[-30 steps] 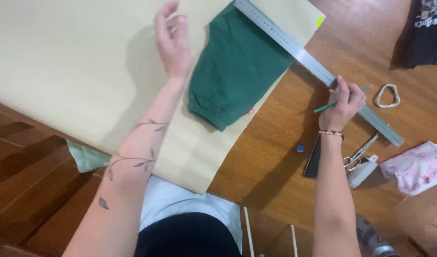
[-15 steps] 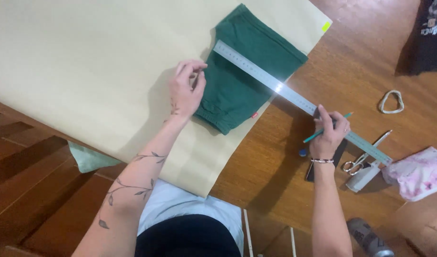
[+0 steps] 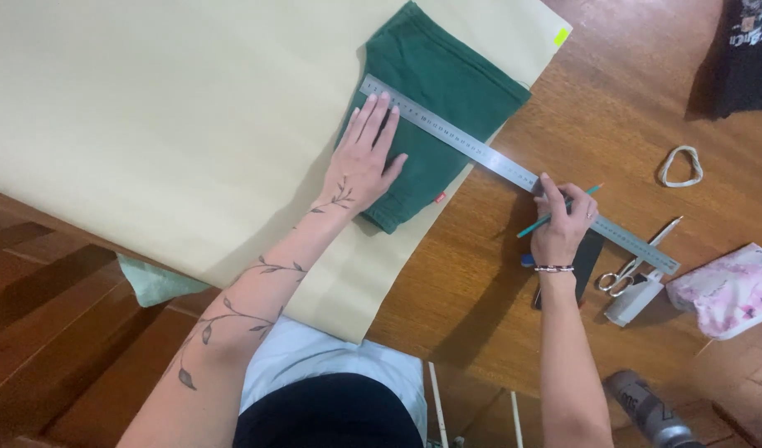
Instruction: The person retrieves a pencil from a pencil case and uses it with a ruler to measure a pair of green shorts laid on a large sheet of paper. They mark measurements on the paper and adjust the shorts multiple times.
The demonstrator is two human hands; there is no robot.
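Left hand (image 3: 364,158): flat, fingers together, pressing green garment (image 3: 435,99) on beige paper (image 3: 165,116). Right hand (image 3: 562,220): closed around green pencil (image 3: 555,212), pressing metal ruler (image 3: 514,170) lying diagonally across garment onto wooden table (image 3: 630,99).

Left hand (image 3: 366,158) laid flat, fingers stretched forward, tattooed forearm extended. Right hand (image 3: 562,222) curled closed, knuckles up, wrist straight.

A wooden tabletop (image 3: 646,91) carries a large sheet of beige paper (image 3: 149,124), scissors (image 3: 620,278), a looped cord (image 3: 680,165), a pink-and-white cloth (image 3: 729,290), a black garment (image 3: 746,54) and a grey bottle (image 3: 650,411).
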